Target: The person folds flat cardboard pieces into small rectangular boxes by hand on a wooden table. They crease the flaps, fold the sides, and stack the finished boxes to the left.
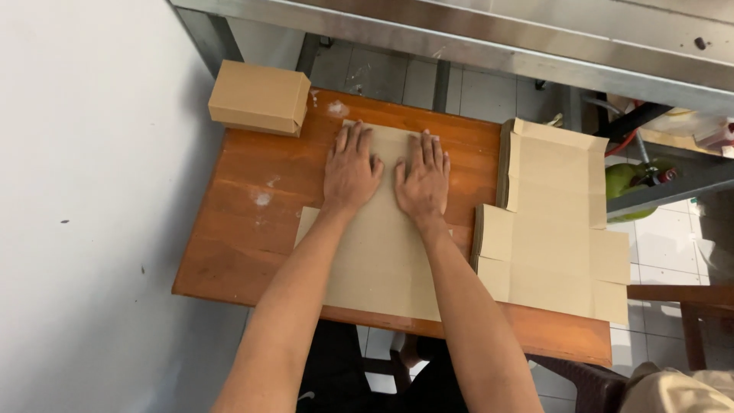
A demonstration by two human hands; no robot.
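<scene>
A flat brown cardboard box blank (382, 256) lies in the middle of the wooden table (245, 222). My left hand (350, 170) presses palm-down on the far part of the blank, fingers spread. Beside it, my right hand (423, 180) also lies flat on the same sheet. Both hands rest side by side, thumbs nearly touching, and hold nothing.
A folded, closed cardboard box (260, 97) sits at the table's far left corner. A stack of flat box blanks (550, 229) lies on the right side. A white wall (84, 206) runs along the left. A steel counter (489, 38) stands beyond, with a green gas cylinder (627, 180) underneath.
</scene>
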